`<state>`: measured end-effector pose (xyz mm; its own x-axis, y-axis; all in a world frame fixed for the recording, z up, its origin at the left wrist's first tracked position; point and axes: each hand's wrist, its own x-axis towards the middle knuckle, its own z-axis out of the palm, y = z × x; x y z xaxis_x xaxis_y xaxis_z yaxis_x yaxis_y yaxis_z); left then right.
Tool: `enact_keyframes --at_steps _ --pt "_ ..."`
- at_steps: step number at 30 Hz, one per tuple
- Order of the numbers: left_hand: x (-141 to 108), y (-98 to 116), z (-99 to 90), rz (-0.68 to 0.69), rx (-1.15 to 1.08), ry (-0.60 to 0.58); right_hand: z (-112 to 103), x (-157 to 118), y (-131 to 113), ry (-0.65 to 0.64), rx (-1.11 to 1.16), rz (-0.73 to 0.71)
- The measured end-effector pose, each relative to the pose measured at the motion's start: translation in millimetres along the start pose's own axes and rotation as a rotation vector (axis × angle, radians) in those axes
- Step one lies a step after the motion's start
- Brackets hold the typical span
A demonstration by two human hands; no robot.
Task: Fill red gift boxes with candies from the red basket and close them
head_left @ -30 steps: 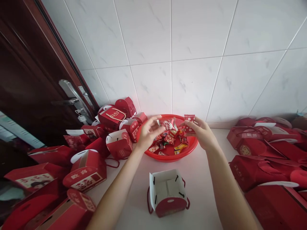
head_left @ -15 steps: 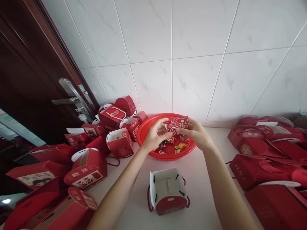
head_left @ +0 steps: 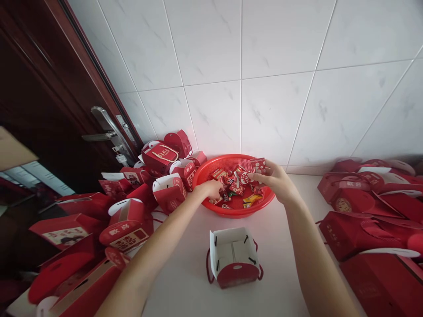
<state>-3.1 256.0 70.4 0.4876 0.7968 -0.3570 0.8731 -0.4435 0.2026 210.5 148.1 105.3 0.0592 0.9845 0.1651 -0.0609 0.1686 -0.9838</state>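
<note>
A round red plastic basket (head_left: pixel 236 213) holds several wrapped candies, among them a yellow packet (head_left: pixel 251 199). My left hand (head_left: pixel 211 189) reaches into the basket's left side, its fingers closed among the candies; what they pinch, if anything, is hidden. My right hand (head_left: pixel 276 178), over the right rim, grips red candy packets (head_left: pixel 257 165) between thumb and fingers. Nearer to me, an open red box (head_left: pixel 238 275) with a white inside and dark red cord handles stands on the white table (head_left: pixel 185 259). Nothing shows inside it but the black cord ends.
Many red gift boxes (head_left: pixel 128 233) crowd the left side, some open. More red boxes (head_left: pixel 360 233) are stacked at the right. Behind the basket rises a white tiled wall (head_left: pixel 211 114); a dark door with a metal handle (head_left: pixel 105 132) is at the left.
My left hand has moved away from the packets at my right hand and down to the basket's left side, its fingers closing. My right hand still holds red packets. The view has shifted slightly.
</note>
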Motion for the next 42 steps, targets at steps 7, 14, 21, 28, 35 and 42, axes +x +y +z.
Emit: enact_keyframes --at_steps 7,14,21,28,35,42 --pt "9 24 4.8 0.031 0.124 -0.120 -1 -1 -3 0.001 0.018 -0.008" --pt "9 33 4.2 0.080 0.107 -0.201 -2 -1 -3 0.002 0.018 -0.014" --pt "5 26 3.9 0.135 -0.151 -0.191 -7 -2 -5 0.010 0.004 -0.015" --pt "-12 13 1.8 0.145 -0.580 -0.077 -16 -2 -8 0.048 0.013 -0.011" --pt "-25 11 4.9 0.152 -0.912 -0.119 -20 -2 -8 0.069 -0.012 -0.024" --pt "-43 17 2.5 0.296 -0.835 -0.101 -22 -5 -10 0.068 -0.024 -0.015"
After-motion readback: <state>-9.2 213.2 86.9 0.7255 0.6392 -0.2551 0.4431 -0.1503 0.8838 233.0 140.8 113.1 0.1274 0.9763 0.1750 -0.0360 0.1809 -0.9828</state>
